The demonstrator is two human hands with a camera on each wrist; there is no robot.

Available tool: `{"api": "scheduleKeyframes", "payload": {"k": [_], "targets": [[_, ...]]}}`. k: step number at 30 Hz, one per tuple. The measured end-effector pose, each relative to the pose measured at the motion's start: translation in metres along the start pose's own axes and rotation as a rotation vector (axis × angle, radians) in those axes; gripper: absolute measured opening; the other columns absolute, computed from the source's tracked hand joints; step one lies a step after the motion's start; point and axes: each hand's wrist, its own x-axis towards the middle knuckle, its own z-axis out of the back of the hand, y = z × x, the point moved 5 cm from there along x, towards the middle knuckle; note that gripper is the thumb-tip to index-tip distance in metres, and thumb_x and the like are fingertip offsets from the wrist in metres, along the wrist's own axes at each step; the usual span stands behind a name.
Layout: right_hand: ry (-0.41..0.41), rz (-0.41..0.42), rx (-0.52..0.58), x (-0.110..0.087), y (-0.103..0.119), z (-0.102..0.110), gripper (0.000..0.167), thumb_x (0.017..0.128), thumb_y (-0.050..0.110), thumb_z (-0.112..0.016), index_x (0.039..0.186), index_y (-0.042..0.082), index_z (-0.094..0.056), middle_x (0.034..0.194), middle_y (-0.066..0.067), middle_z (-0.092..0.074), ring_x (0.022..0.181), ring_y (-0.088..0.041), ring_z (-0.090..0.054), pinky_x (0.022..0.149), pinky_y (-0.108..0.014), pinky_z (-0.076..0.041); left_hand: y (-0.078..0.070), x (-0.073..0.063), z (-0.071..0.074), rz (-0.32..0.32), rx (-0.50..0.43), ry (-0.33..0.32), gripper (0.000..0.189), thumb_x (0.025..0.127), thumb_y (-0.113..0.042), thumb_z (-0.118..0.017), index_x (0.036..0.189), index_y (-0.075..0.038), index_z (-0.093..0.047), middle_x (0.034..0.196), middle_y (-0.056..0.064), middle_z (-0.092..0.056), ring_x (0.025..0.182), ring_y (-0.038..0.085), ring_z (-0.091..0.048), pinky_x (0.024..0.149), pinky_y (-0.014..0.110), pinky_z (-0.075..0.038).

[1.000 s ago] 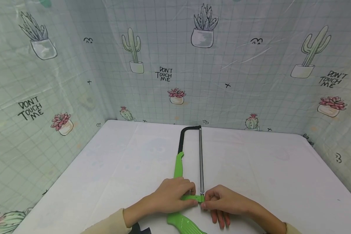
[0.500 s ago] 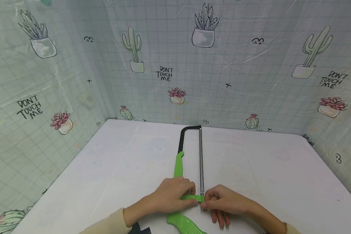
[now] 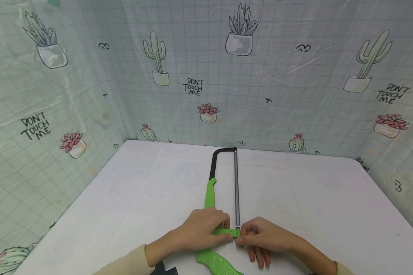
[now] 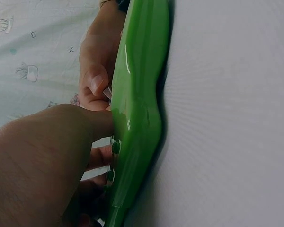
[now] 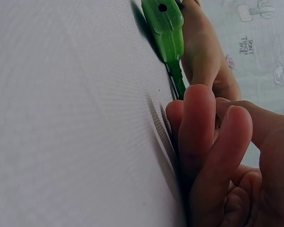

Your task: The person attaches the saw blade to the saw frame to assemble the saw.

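Head view: the saw (image 3: 210, 194) lies on the table (image 3: 296, 198), its handle (image 3: 218, 262) toward the person; the blade (image 3: 236, 187) runs along its right side, from the frame's black far end to the green crosspiece (image 3: 227, 232); the left hand (image 3: 204, 230) grips that crosspiece between thumb and fingers; the right hand (image 3: 266, 233) brings thumb and forefinger together at its outer end, other fingers hanging loose; a dark thing (image 3: 165, 270) is cut off below.

Left wrist view: past the handle, the right fingertips pinch a small shiny fitting (image 4: 107, 92), too little shown to name surely.

Right wrist view: the handle's end shows at the top; the loose right fingers cover the pinch, so from here I cannot tell its hold.

The step in hand looks like adjusting the blade's near mount, tightening or loosening I cannot tell; the next move probably calls for short twists of the fitting, with the left hand bracing the frame.
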Motion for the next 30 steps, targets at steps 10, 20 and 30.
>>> {"api": "scheduleKeyframes", "payload": {"k": [10, 20, 30], "targets": [[-0.004, 0.009, -0.016, 0.0002, -0.0008, -0.0005, 0.034, 0.102, 0.025, -0.062, 0.091, -0.007, -0.06, 0.064, -0.023, -0.068, 0.042, -0.009, -0.061, 0.037, -0.024, -0.047, -0.0001, -0.0005, 0.0001, 0.005, -0.007, 0.003, 0.025, 0.094, -0.056, -0.065, 0.093, -0.032, -0.062, 0.078, -0.02, -0.047, 0.072, -0.003, -0.042, 0.058, 0.019, -0.033], [0.012, 0.019, -0.018, -0.0002, 0.0014, 0.0002, 0.031, 0.103, 0.024, -0.06, 0.093, -0.005, -0.061, 0.07, -0.04, -0.062, 0.042, -0.009, -0.061, 0.037, -0.025, -0.047, -0.0002, 0.0003, 0.0008, 0.006, -0.006, 0.002, 0.025, 0.094, -0.056, -0.065, 0.094, -0.031, -0.062, 0.078, -0.02, -0.047, 0.072, -0.003, -0.041, 0.058, 0.018, -0.033], [0.011, 0.007, -0.014, -0.0004, 0.0016, -0.0003, 0.028, 0.103, 0.025, -0.061, 0.094, -0.001, -0.063, 0.07, -0.038, -0.064, 0.042, -0.008, -0.06, 0.038, -0.022, -0.046, -0.0013, -0.0003, 0.0015, 0.014, -0.008, 0.002, 0.024, 0.094, -0.056, -0.066, 0.093, -0.032, -0.062, 0.078, -0.02, -0.047, 0.072, -0.003, -0.042, 0.058, 0.019, -0.033]]}}
